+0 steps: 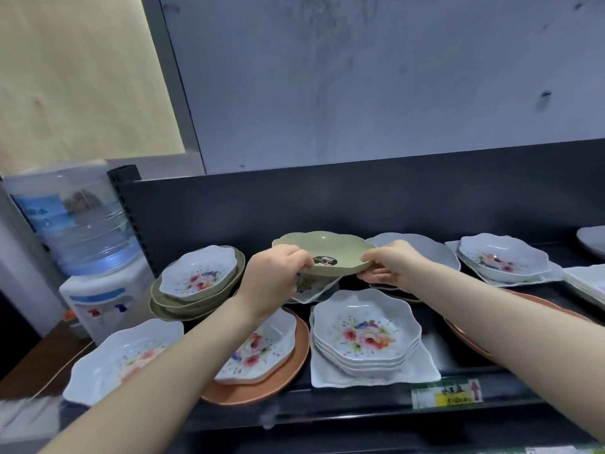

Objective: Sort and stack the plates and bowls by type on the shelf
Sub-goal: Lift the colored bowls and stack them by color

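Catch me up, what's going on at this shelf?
A person holds a green plate by its rim with both hands, left hand and right hand, above the dishes on the shelf. To the left sits a stack of green plates with a floral bowl on top. In front, a stack of floral bowls rests on a white square plate. Sorting looks unfinished.

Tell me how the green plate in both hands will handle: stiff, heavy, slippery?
Likely stiff and light: the green plate sits level though the left hand and right hand pinch only its rim. Its smooth surface may slip.
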